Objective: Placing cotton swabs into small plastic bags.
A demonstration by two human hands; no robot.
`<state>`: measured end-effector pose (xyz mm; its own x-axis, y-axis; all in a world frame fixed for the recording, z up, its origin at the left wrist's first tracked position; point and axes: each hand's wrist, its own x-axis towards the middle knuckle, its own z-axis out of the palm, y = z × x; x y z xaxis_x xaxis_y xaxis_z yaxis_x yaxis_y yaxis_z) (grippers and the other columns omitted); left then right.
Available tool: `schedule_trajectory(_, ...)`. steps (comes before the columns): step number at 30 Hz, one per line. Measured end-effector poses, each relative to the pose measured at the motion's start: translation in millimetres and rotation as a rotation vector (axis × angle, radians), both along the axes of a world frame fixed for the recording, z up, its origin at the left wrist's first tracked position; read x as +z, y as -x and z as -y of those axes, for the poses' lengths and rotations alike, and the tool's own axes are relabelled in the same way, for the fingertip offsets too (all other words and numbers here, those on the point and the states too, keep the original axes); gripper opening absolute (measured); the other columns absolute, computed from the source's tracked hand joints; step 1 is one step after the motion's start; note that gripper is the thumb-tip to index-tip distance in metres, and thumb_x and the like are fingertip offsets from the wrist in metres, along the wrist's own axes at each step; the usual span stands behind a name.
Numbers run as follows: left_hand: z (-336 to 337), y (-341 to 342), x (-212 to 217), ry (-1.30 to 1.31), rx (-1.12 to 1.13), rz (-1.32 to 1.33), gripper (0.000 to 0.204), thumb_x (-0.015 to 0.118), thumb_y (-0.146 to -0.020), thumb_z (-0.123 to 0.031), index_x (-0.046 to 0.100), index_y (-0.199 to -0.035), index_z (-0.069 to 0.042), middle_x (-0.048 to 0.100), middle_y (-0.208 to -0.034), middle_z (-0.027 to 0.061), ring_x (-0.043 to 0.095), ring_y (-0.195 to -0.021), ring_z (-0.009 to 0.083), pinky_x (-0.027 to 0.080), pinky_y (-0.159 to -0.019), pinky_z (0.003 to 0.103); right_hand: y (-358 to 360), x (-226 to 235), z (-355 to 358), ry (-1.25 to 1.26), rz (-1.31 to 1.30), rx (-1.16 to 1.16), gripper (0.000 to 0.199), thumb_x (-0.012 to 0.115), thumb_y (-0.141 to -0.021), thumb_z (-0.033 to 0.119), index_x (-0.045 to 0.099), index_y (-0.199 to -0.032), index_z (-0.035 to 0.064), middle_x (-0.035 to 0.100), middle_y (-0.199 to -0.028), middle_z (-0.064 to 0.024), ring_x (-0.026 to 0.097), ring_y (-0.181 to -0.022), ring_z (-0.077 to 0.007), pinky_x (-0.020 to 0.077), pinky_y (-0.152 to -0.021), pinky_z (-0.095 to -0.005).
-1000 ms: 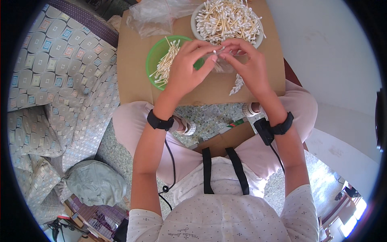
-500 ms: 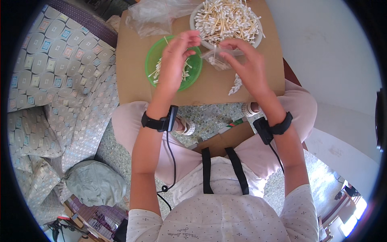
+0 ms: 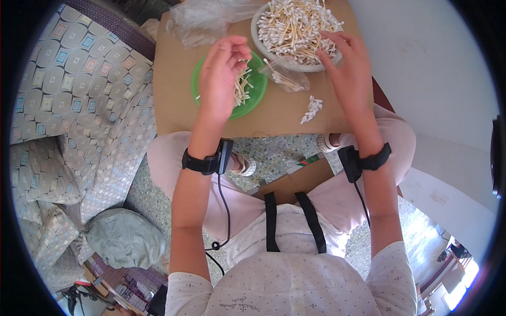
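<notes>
My left hand (image 3: 222,79) hovers over a green plate (image 3: 256,97) that holds a small heap of cotton swabs (image 3: 241,90). Its fingers are curled down, and what is under them is hidden. My right hand (image 3: 345,68) rests with spread fingers at the near rim of a white bowl (image 3: 316,67) heaped with cotton swabs (image 3: 295,23), holding nothing. A small clear bag (image 3: 287,79) with a few swabs lies between the plate and the bowl, just left of my right thumb. A little bundle of swabs (image 3: 312,109) lies on the cardboard near my right wrist.
Everything sits on a brown cardboard sheet (image 3: 176,100) across my knees. Crumpled clear plastic (image 3: 203,23) lies at its far left corner. A patterned cushioned seat (image 3: 74,105) is on my left, and a pale wall (image 3: 437,68) on my right. Both wrists wear black bands.
Both hands were together on the small bag. My left hand moved left over the green plate, my right hand let go and spread at the bowl, and the bag now lies on the cardboard.
</notes>
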<state>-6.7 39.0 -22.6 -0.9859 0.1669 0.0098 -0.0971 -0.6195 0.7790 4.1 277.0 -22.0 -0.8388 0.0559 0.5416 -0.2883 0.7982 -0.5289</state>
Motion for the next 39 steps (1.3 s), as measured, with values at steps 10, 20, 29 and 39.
schedule_trajectory(10, -23.8, -13.5, 20.9, 0.862, -0.031, -0.447, 0.020, 0.055, -0.093, -0.013, 0.063, -0.107, -0.003, 0.063, -0.089, 0.0025, 0.056, -0.080, 0.0093, 0.045, -0.074, 0.025, 4.8, -15.4, 4.7, -0.197, 0.045, -0.056, 0.012, 0.067, -0.081, 0.020, 0.070, -0.092, 0.0162, 0.065, -0.091, 0.0003, 0.058, -0.089, -0.0216, 0.0416, -0.077, -0.0378)
schedule_trajectory(20, -36.4, -2.5, 19.6, 1.049, -0.059, -0.577, 0.038, 0.065, -0.085, -0.012, 0.060, -0.122, -0.011, 0.060, -0.092, 0.0036, 0.055, -0.077, 0.0119, 0.044, -0.071, 0.026, -3.9, -0.1, 15.8, 0.346, -0.019, 0.042, 0.008, 0.066, -0.086, 0.014, 0.067, -0.092, 0.0077, 0.062, -0.079, -0.0036, 0.057, -0.068, -0.0127, 0.0443, -0.060, -0.0259)
schedule_trajectory(29, -40.4, -14.4, 24.3, 1.065, -0.062, -0.577, 0.034, 0.068, -0.083, -0.013, 0.063, -0.117, -0.007, 0.058, -0.087, 0.0045, 0.055, -0.070, 0.0123, 0.044, -0.063, 0.026, -11.9, -9.8, 16.2, 0.702, 0.205, 0.333, 0.012, 0.059, -0.092, 0.013, 0.060, -0.100, 0.0030, 0.063, -0.083, 0.0000, 0.057, -0.073, -0.0057, 0.0457, -0.062, -0.0221)
schedule_trajectory(39, -28.0, -7.8, 10.8, 1.077, -0.030, -0.635, 0.015, 0.068, -0.084, -0.016, 0.068, -0.089, -0.002, 0.059, -0.081, 0.0049, 0.055, -0.067, 0.0133, 0.043, -0.061, 0.027, -19.4, 1.7, 21.2, 0.547, 0.348, 0.468, 0.013, 0.062, -0.090, 0.015, 0.063, -0.097, 0.0041, 0.064, -0.086, 0.0000, 0.058, -0.077, -0.0064, 0.0459, -0.067, -0.0222)
